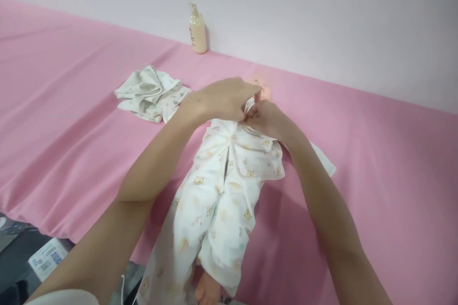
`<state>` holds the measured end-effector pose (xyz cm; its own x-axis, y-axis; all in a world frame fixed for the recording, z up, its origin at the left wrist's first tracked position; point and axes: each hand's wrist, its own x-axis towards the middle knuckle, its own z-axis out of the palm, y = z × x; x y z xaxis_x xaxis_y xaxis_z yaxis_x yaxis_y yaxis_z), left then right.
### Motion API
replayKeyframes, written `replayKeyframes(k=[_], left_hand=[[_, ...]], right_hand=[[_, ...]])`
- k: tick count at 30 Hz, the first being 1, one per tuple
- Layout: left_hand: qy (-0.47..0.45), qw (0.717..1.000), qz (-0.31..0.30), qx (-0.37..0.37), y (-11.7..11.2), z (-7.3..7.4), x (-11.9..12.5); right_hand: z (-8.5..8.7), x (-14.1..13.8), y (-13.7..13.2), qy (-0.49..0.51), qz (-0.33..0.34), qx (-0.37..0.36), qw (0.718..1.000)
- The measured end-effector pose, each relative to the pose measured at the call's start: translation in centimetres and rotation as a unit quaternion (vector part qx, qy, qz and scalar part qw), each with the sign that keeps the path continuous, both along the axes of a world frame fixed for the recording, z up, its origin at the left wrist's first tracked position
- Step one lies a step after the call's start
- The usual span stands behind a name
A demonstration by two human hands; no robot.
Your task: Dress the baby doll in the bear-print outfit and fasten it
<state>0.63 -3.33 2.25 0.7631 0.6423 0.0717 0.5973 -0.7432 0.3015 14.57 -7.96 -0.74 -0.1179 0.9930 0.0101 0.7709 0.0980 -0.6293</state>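
A baby doll [207, 288] lies on its back on the pink cloth, its feet toward me and its head mostly covered by my hands. It wears a white printed jacket [255, 159] and matching trousers [203, 209]. A button closes the jacket lower down. My left hand [231, 99] and my right hand [266, 118] meet at the upper front of the jacket, near the neck. The fingers of both are bent and pinch the jacket's front edges; the exact spot between the fingertips is hidden.
A crumpled printed cloth [148, 93] lies left of the doll. By the wall stands a cream pump bottle [198, 33]. The pink cloth [82, 100] covers the table. Below its front edge, a white box [50, 258] sits at the lower left.
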Motion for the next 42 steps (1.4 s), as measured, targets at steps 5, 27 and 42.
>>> replayKeyframes(k=[5, 27, 42], left_hand=[[0.022, 1.0, -0.009, 0.003, 0.4, 0.1, -0.1], [0.064, 0.986, -0.017, -0.15, 1.7, -1.0, 0.5], [-0.266, 0.94, 0.156, 0.145, -6.1, -8.9, -1.1]], right_hand=[[-0.1, 0.3, 0.4, 0.035, 0.011, -0.062, 0.997], [-7.1, -5.3, -4.8, -0.215, -0.162, 0.262, 0.927], [-8.3, -7.5, -7.9, -0.202, -0.221, 0.27, 0.915]])
